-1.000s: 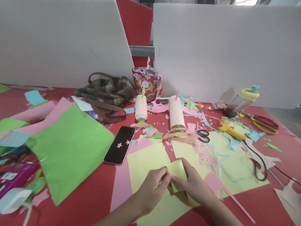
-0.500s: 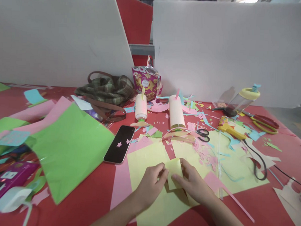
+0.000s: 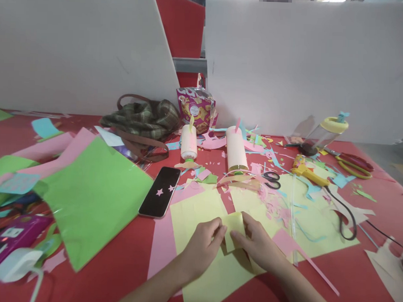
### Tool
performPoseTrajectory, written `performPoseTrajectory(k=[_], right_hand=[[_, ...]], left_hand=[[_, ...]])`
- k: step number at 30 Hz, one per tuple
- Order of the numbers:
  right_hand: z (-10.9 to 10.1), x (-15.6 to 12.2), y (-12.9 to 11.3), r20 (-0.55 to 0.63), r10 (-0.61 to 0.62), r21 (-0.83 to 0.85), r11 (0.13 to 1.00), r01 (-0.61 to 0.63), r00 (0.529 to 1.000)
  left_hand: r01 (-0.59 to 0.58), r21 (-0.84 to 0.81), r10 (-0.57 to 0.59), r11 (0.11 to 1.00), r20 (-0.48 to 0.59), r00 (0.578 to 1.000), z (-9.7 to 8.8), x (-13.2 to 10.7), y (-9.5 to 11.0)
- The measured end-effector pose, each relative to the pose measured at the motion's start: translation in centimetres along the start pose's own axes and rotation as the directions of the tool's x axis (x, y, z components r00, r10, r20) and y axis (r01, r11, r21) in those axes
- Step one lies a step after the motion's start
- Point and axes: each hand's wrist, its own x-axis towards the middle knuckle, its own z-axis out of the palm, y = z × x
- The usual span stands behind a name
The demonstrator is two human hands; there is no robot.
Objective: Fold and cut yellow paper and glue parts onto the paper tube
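Between my two hands is a small folded piece of yellow paper (image 3: 233, 229), held a little above larger yellow sheets (image 3: 199, 208). My left hand (image 3: 205, 239) pinches its left edge between thumb and fingers. On the other side, my right hand (image 3: 256, 241) grips the right edge, thumb on the near face and fingers behind. A black-screened phone (image 3: 156, 198) with two pink paper stars on it lies left of the sheets. Pink paper (image 3: 287, 242) with a long thin strip rests just right of my right hand.
Two cream paper-wrapped bottles (image 3: 189, 144) stand behind the sheets. Black-handled scissors (image 3: 272, 180), a yellow glue gun (image 3: 308, 172) with its cord, and red-and-yellow-handled pliers or shears (image 3: 356, 163) lie right. Green paper (image 3: 97, 196) spreads left. A plaid bag (image 3: 143, 118) and snack packet (image 3: 196, 109) stand behind.
Almost nothing differs. The folded yellow paper is tilted slightly in my hands, and both hands stay in the same place.
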Motion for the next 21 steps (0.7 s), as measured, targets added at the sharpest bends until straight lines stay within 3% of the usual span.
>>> performPoseTrajectory(k=[5, 12, 21], right_hand=[[0.13, 0.02, 0.04, -0.033, 0.004, -0.022, 1.000, -0.005, 0.999], [-0.24, 0.12, -0.35, 0.040, -0.040, 0.237, 0.971, 0.029, 0.998], [-0.39, 0.32, 0.24, 0.019, -0.041, 0.294, 0.955, 0.034, 0.999]], left_hand=[[-0.012, 0.044, 0.012, 0.999, 0.001, 1.000, 0.13, -0.06, -0.45], [-0.008, 0.060, 0.011, 0.998, -0.043, 0.999, -0.25, 0.12, -0.48], [-0.030, 0.071, 0.035, 0.997, -0.062, 0.997, -0.43, 0.32, -0.75]])
